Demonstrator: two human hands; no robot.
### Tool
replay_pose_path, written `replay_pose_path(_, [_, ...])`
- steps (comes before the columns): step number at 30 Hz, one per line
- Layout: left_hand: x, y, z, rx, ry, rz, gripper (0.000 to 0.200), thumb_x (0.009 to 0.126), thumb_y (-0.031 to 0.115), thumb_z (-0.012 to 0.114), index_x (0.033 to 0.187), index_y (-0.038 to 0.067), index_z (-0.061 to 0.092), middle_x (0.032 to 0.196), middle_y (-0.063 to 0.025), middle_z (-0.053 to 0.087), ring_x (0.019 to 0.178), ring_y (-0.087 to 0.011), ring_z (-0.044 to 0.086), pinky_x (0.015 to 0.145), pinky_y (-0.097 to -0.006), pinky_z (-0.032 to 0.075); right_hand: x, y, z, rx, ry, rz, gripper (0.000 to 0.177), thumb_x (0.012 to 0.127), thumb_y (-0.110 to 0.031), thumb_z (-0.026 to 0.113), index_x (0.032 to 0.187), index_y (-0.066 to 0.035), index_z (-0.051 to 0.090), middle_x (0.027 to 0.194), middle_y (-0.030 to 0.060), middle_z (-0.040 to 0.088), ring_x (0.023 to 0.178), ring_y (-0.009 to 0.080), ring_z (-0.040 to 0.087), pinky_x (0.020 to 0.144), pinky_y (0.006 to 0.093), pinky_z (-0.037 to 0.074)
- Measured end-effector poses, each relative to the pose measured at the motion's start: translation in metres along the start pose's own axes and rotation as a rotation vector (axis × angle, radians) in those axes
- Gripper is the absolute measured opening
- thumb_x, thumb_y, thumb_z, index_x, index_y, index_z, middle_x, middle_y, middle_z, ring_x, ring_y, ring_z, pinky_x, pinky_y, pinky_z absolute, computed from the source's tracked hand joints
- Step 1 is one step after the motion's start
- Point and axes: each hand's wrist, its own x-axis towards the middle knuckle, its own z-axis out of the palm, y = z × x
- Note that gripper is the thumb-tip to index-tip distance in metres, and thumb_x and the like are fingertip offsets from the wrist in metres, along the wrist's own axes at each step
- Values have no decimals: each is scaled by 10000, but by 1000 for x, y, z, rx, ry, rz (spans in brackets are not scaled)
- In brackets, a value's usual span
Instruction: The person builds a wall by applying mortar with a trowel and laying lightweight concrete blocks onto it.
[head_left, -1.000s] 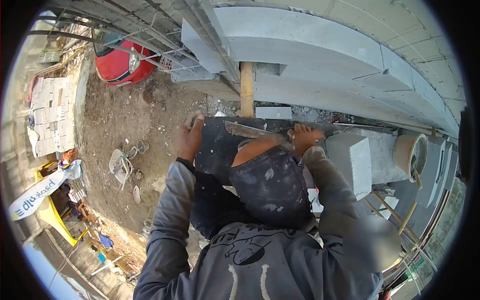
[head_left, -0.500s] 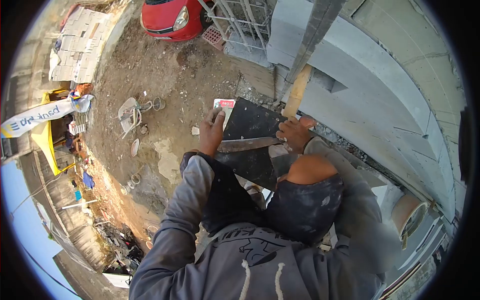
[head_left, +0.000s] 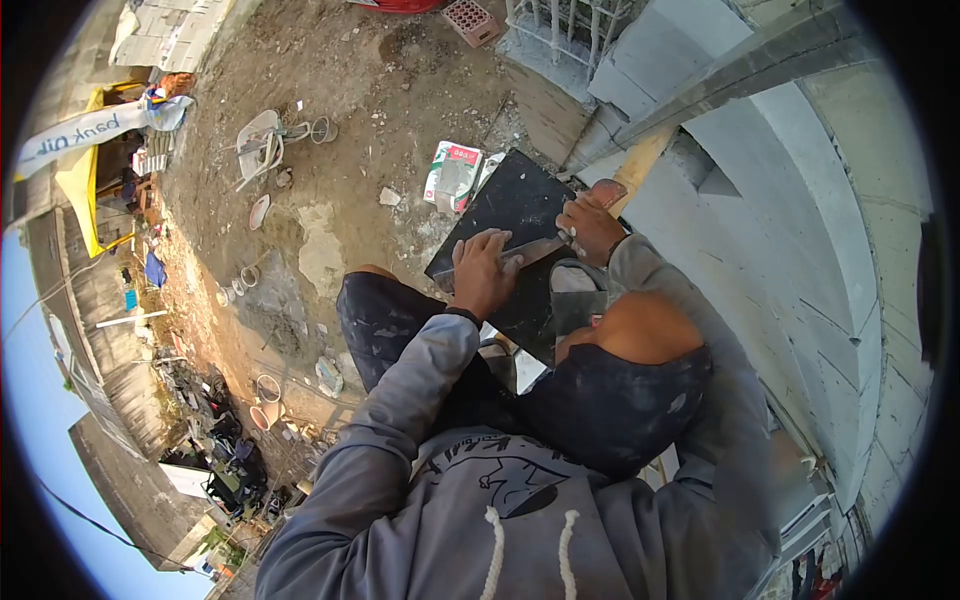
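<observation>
A black flat board [head_left: 525,195], dusted with white specks, lies tilted in front of my knees. Across it runs a machete [head_left: 538,250] with a long worn blade and a reddish-brown handle. My right hand [head_left: 592,228] is closed around the machete by its handle end, and the handle's butt sticks out past the fingers. My left hand [head_left: 484,272] lies over the blade near its other end, fingers bent across it and the thumb on the near side. That hand covers part of the blade.
A wooden plank [head_left: 640,170] and a grey wall [head_left: 730,250] stand close on the right. Below on the dirt ground are a printed bag [head_left: 452,175], a wheelbarrow [head_left: 262,145] and a bucket [head_left: 322,130]. A crate-like red block [head_left: 470,22] lies farther off.
My left hand has shifted right and down along the blade, with its fingers now over it. The board and machete have tilted, and the view has turned, showing more of the printed bag.
</observation>
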Motion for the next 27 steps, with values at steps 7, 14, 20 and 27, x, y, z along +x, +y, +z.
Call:
replay_pose_path(7, [14,8,41,95,-136,126,469,778,271,697,1194,105,559,1153,-110,578,1113,-315,535,1029,-514,309,0,-5,-15,-21,1,2,271,661,-128,703,911,-166,604,942,54,529,1039,231,515,1072,482,243])
replay_pose_path(14, [15,-16,38,62,-220,18,378,793,244,679,1110,50,611,1060,-157,607,1018,-351,576,905,-429,437,8,-22,13,-161,-53,63,242,732,-162,654,973,-179,645,1012,49,571,1141,238,497,1092,541,227])
replay_pose_path(20, [23,-9,20,-91,4,117,400,812,246,671,1122,2,607,1082,-199,606,1045,-353,568,902,-406,452,-22,-26,-12,-37,215,255,480,751,-190,665,1212,-117,554,1245,135,497,1244,320,419,1072,491,285])
replay_pose_path(27, [56,12,4,-343,-48,159,408,854,273,640,1122,-34,604,1126,-207,606,1080,-348,556,944,-394,428,-196,-102,-103,-48,643,985,534,786,-175,679,1269,-35,500,1254,203,479,1184,393,445,1017,470,359])
